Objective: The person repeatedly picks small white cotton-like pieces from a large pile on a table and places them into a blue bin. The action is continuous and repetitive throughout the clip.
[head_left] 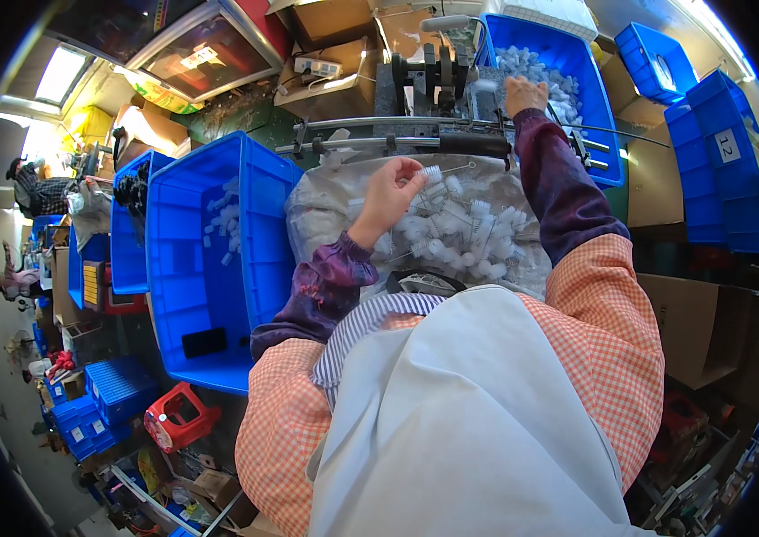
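Observation:
My left hand (390,199) pinches a small white bristle brush (433,174) with a twisted wire stem ending in a loop. It hovers above a heap of similar white brushes (460,234) lying on a clear plastic sheet (317,199) in front of me. Farther off to the right, my right hand (525,95) is at the near left edge of a blue bin (601,112) of small white pieces. Its fingers are bunched, and whatever they hold is hidden. Left of it, a blurred whitish piece (486,86) shows at a dark metal machine (433,80).
A metal bar (361,123) crosses between the machine and the sheet. On the left stands a deep blue bin (196,313) with some white pieces and a dark flat object (204,343). A red stool (182,416), cardboard boxes (330,80) and stacked blue crates (724,166) surround me.

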Available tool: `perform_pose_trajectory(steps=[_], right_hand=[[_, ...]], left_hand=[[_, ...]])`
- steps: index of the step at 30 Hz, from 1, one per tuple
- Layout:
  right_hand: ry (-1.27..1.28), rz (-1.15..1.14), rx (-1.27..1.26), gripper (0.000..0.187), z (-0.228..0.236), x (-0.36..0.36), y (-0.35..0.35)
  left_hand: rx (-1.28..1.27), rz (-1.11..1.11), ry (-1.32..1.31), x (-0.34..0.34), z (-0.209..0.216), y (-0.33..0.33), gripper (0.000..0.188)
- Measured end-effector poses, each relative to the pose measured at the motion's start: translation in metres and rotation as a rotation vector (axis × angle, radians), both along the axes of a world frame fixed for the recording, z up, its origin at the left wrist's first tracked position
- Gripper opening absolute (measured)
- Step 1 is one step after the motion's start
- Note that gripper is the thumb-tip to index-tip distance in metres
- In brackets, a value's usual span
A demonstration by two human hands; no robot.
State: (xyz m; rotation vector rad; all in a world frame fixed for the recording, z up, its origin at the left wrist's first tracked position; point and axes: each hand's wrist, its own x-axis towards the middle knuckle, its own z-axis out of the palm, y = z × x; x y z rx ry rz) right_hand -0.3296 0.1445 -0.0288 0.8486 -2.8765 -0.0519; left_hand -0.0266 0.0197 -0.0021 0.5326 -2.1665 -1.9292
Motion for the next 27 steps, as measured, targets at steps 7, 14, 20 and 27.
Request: perform_pose_trajectory(steps=[7, 14, 20, 27], right_hand=[[-0.073, -0.180, -0.195, 0.029, 0.038, 0.020, 0.046], [-1.020, 0.762, -0.491, 0.026, 0.057, 0.120, 0.023], [-0.157, 0.294, -0.414, 0.018, -0.009, 0.038, -0.002], [0.061, 0.217, -0.221, 0.016, -0.033, 0.019, -0.025]], left_hand=[[-0.328, 0.021, 0.095, -0.014, 0.000, 0.006, 0.020], [-0.229, 0.089, 0.158, -0.030, 0.007, 0.020, 0.026], [0.899, 0.040, -0.039, -0.001, -0.022, -0.006, 0.020], [1.601, 0.194, -0.058, 0.024, -0.026, -0.002, 0.023]])
